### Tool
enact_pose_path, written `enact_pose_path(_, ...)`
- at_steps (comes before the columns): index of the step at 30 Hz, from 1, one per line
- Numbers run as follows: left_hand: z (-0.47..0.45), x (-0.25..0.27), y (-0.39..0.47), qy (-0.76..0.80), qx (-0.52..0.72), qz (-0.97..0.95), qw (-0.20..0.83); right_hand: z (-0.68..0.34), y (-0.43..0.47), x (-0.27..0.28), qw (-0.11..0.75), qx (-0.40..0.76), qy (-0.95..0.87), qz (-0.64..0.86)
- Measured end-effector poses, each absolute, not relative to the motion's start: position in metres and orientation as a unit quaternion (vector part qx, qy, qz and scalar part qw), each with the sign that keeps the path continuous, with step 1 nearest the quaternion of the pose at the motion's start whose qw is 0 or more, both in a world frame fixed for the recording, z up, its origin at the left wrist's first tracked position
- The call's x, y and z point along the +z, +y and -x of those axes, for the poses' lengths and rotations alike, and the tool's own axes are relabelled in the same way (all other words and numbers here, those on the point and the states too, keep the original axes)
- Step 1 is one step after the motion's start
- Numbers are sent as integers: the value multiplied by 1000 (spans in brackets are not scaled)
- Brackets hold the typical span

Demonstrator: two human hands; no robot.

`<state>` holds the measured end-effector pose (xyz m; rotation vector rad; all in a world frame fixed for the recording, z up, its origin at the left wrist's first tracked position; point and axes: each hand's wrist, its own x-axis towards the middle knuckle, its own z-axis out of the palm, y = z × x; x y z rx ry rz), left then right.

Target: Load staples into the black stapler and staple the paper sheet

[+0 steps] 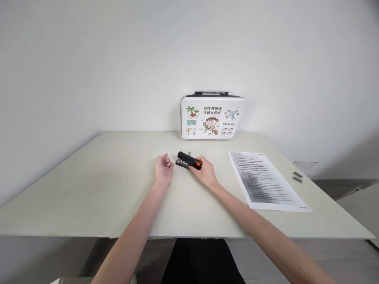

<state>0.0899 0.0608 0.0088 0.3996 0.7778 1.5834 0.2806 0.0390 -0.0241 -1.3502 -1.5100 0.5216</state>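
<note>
A black stapler (187, 159) with an orange patch at its rear is gripped by my right hand (205, 171), fingers closed round the back end. Its front points left toward my left hand, and the top arm looks raised from the base. My left hand (164, 171) is turned palm up with curled fingers, holding a small grey strip of staples (165, 162). It is just left of the stapler's front and apart from it. Behind the stapler, another small grey piece (189, 153) lies on the table (118, 189).
A white case (211, 118) with cartoon prints and a black handle stands against the wall. To the right lies a printed sheet of paper (266, 179). Near the table's right edge are two strips of staples (297, 180).
</note>
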Motion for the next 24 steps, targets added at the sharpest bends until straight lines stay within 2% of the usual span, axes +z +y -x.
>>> enact_pose_path(7,-77,7,63,349,682,-185,616,-197,91,-32,550,237,-576,556)
enact_pose_path(14,-87,10,62,360,627,-213,657,-194,57,-39,604,244,-573,497)
enact_pose_path(19,-102,17,51,349,563,-238,711,-212,32,-29,592,216,-611,479)
enact_pose_path(24,-109,22,42,320,487,-299,756,-215,27,-27,564,176,-599,541)
